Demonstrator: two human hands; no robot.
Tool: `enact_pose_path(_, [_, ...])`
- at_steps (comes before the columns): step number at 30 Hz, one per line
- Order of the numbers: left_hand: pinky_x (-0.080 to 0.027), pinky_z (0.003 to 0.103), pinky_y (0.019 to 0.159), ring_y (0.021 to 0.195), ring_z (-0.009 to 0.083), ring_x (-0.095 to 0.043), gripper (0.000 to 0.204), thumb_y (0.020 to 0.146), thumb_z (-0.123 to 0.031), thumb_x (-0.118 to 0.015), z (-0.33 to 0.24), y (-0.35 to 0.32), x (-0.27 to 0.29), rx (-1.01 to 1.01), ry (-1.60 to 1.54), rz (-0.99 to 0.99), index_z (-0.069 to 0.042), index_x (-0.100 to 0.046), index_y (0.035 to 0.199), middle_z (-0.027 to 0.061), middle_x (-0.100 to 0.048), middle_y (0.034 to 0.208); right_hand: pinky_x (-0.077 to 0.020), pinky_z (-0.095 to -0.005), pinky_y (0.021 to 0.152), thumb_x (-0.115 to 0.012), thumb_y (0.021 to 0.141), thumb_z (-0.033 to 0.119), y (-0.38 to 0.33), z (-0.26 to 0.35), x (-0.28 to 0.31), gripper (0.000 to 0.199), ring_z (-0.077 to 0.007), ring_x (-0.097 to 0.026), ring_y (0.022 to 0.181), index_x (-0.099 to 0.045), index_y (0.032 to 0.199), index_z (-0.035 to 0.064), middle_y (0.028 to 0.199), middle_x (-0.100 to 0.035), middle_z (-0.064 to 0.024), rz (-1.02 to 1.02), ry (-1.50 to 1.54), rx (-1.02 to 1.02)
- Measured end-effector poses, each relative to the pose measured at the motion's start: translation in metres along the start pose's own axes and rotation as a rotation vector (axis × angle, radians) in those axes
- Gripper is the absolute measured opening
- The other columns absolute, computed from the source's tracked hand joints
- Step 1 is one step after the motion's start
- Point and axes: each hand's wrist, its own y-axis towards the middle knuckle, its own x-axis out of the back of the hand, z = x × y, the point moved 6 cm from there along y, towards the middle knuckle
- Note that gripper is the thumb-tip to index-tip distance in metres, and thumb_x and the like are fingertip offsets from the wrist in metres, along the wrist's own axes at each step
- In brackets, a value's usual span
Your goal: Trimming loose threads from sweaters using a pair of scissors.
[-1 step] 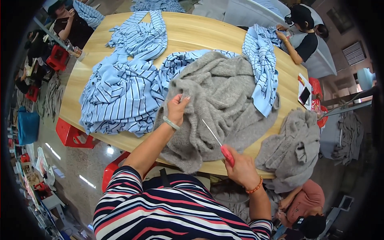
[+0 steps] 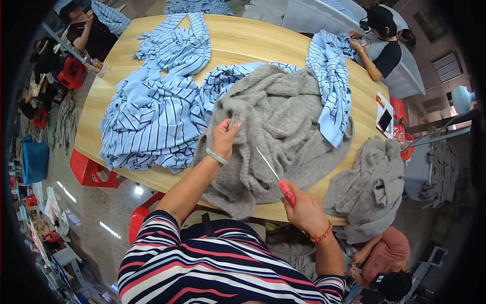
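A heap of grey knitted garments (image 2: 283,106) lies on the table in front of me. My left hand (image 2: 224,139) is on its near left side, fingers closed in a pinch on a fold of the grey knit. My right hand (image 2: 306,210) is wrapped round the red handle of a tool with a long, thin metal shaft (image 2: 268,164). The shaft points away and to the left, over the grey knit, its tip short of my left fingers. Whether the tip touches the cloth I cannot tell.
Blue striped garments (image 2: 152,121) are piled on the left of the wooden table (image 2: 258,38). Another striped garment (image 2: 329,86) reaches a person at the far right. A second grey heap (image 2: 369,187) overhangs the right edge. A phone (image 2: 385,120) lies nearby. Red stools (image 2: 91,169) stand left.
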Motion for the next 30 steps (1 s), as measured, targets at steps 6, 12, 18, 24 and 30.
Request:
enact_pose_path(6, [-0.047, 0.022, 0.074, 0.084, 0.0073, -0.06, 0.011, 0.087, -0.007, -0.065, 0.019, -0.013, 0.0, 0.065, 0.011, 0.191, -0.004, -0.06, 0.097, 0.0012, -0.065, 0.092, -0.0475, -0.0502, 0.063, -0.062, 0.083, 0.022, 0.018, 0.01, 0.004, 0.04, -0.0416, -0.061, 0.066, -0.054, 0.122, 0.0155, 0.069, -0.062, -0.02, 0.068, -0.066, 0.112])
enact_pose_path(12, [-0.048, 0.023, 0.075, 0.083, 0.0075, -0.058, 0.014, 0.087, -0.007, -0.065, 0.031, -0.038, -0.001, 0.178, 0.047, 0.287, -0.004, -0.06, 0.099, 0.0006, -0.063, 0.092, -0.0486, -0.0478, 0.064, -0.062, 0.083, 0.024, 0.008, 0.009, 0.001, 0.042, -0.0404, -0.062, 0.071, -0.054, 0.123, 0.0167, 0.073, -0.063, -0.0207, 0.23, -0.072, 0.096])
enact_pose_path(18, [-0.049, 0.028, 0.086, 0.099, 0.0129, -0.059, 0.034, 0.087, -0.009, -0.066, 0.01, -0.034, -0.008, 0.225, 0.125, 0.382, -0.001, -0.052, 0.117, 0.0045, -0.061, 0.109, -0.0489, -0.0469, 0.066, -0.062, 0.084, 0.021, 0.006, -0.01, 0.009, 0.04, -0.0404, -0.062, 0.074, -0.054, 0.123, 0.0138, 0.077, -0.064, -0.0207, 0.092, 0.003, 0.051])
enact_pose_path(24, [-0.049, 0.029, 0.085, 0.098, 0.013, -0.06, 0.031, 0.094, -0.027, -0.058, 0.018, 0.001, 0.014, 0.148, -0.014, 0.177, -0.004, -0.057, 0.113, 0.0033, -0.063, 0.106, -0.0489, -0.0476, 0.068, -0.062, 0.082, 0.019, 0.007, 0.001, 0.009, 0.044, -0.0393, -0.062, 0.076, -0.051, 0.125, 0.0156, 0.078, -0.063, -0.0225, 0.081, -0.015, 0.051])
enact_pose_path(30, [-0.047, 0.027, 0.079, 0.088, 0.01, -0.059, 0.023, 0.092, -0.024, -0.06, -0.007, 0.004, -0.01, 0.148, -0.211, 0.067, -0.004, -0.061, 0.104, 0.0019, -0.064, 0.098, -0.049, -0.047, 0.068, -0.062, 0.083, 0.019, 0.014, -0.001, 0.01, 0.042, -0.0402, -0.062, 0.076, -0.052, 0.124, 0.014, 0.078, -0.063, -0.0222, 0.034, 0.011, 0.045])
